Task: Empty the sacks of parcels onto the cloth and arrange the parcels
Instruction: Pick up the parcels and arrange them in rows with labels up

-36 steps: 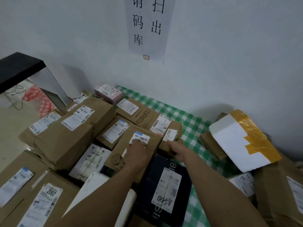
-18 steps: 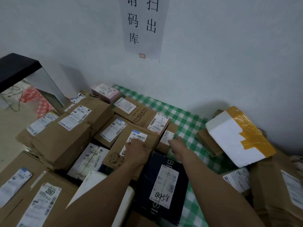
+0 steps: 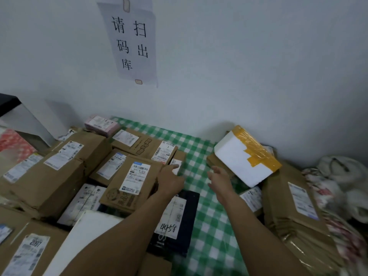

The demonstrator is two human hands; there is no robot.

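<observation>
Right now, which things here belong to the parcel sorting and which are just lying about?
Part of the job:
- green checked cloth
- brown cardboard parcels
- white foam box with yellow tape
- dark parcel marked 4458
- small pink parcel
- left hand and right hand, both open, holding nothing

Lying about:
- paper sign on the wall
- floral fabric at right
- red patterned bag at left

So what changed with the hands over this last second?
The right hand left the small brown box with the white label and swung right, open, toward the white foam box with yellow tape. The left hand slid right, off the labelled brown cardboard box, fingers reaching the small box. Parcels stayed put.
</observation>
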